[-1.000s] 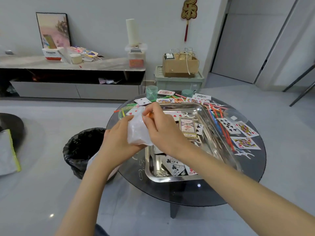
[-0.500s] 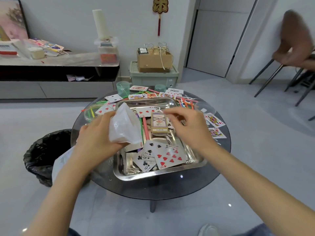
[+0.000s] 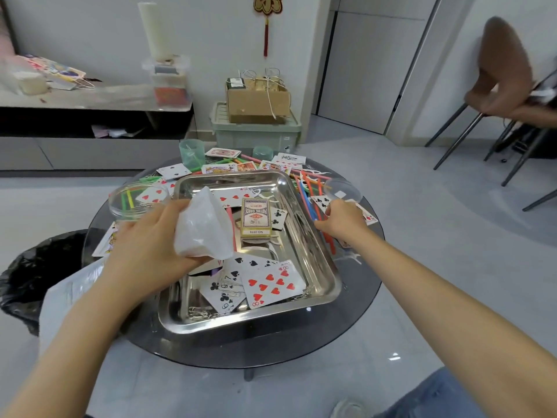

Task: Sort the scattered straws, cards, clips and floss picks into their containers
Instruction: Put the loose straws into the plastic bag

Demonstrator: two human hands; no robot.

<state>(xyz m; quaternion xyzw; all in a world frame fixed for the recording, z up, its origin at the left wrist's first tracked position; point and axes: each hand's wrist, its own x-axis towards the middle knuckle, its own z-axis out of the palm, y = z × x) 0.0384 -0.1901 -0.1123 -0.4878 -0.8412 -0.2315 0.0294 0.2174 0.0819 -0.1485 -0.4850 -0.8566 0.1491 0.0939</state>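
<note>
Straws (image 3: 309, 205) lie on the surface (image 3: 361, 300) beside the tray (image 3: 241, 324); the right hand (image 3: 343, 220) curls its fingers at them, grip not confirmable. Left hand (image 3: 150, 245) grips a white bag (image 3: 202, 227) over the tray, which holds cards (image 3: 271, 283).

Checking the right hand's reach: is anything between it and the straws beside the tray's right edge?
Nothing visible. The right hand is at the straws along the tray rim; a clubs card lies beside its fingers.

A shiny silver tray (image 3: 319, 267) holds red-and-black playing cards (image 3: 268, 283). Red, blue and green straws (image 3: 307, 191) lie on the dark glass bench (image 3: 361, 285). The bag (image 3: 202, 227) is white.
</note>
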